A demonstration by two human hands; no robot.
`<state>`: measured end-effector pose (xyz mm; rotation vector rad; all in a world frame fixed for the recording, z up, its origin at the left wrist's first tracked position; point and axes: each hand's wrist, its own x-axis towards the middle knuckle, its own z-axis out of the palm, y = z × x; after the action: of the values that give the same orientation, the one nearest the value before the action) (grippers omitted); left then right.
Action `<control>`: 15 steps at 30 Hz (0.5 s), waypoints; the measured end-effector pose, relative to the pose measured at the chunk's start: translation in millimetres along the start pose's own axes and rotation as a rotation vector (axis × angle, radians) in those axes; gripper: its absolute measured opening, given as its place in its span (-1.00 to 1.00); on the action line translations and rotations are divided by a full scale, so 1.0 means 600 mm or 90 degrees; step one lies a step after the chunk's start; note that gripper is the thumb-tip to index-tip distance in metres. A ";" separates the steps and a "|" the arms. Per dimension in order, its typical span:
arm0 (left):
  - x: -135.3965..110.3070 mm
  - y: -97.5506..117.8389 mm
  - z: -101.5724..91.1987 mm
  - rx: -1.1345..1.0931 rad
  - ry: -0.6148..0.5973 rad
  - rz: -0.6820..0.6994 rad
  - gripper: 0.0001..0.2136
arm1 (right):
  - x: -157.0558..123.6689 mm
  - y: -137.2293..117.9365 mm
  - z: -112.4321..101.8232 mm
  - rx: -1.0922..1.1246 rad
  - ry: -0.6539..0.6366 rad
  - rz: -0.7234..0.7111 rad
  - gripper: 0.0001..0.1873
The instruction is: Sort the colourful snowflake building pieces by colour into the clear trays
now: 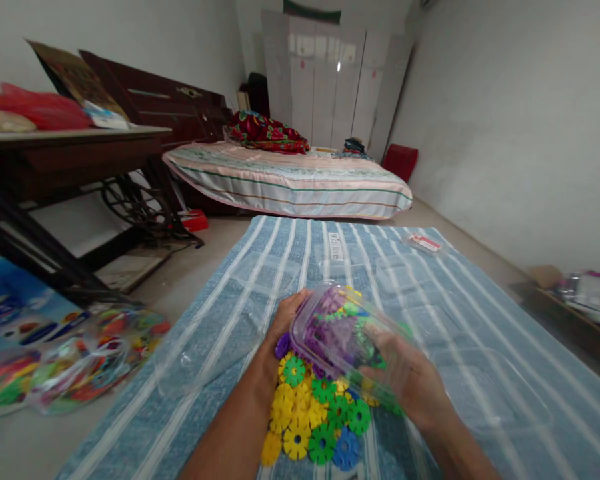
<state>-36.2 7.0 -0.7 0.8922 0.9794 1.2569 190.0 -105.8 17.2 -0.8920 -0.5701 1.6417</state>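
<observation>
A clear plastic container (307, 327) is held tilted above a pile of flower-shaped plastic discs (297, 407) in yellow, green, blue and purple. My left hand (286, 320) grips the container's left side, fingers partly hidden behind it. My right hand (410, 373) is closed around the right end, blurred by motion. Purple and green discs show through the clear plastic; whether they lie inside or behind it I cannot tell. A purple disc (283, 345) sits close to my left hand.
Several clear containers lie on the striped cloth, among them a large one (490, 390) at right and another (205, 347) at left. A red-and-white label packet (425, 243) lies at the far edge. Bags of colourful pieces (80, 367) rest on the floor left; a bed (300, 187) stands beyond.
</observation>
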 end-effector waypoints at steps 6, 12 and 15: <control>-0.001 0.010 0.003 0.036 -0.005 0.004 -0.65 | -0.001 -0.004 0.000 -0.016 -0.044 -0.018 -0.76; -0.002 0.011 0.003 0.049 -0.003 -0.007 -0.61 | -0.003 -0.020 0.008 -0.018 -0.059 -0.034 -0.77; -0.005 0.010 0.003 0.057 -0.006 -0.006 -0.60 | -0.002 -0.024 0.004 -0.032 -0.064 -0.050 -0.77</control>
<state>-36.4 4.8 5.6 0.9601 1.0385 1.2077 196.8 -103.1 30.0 -0.8171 -0.7098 1.6142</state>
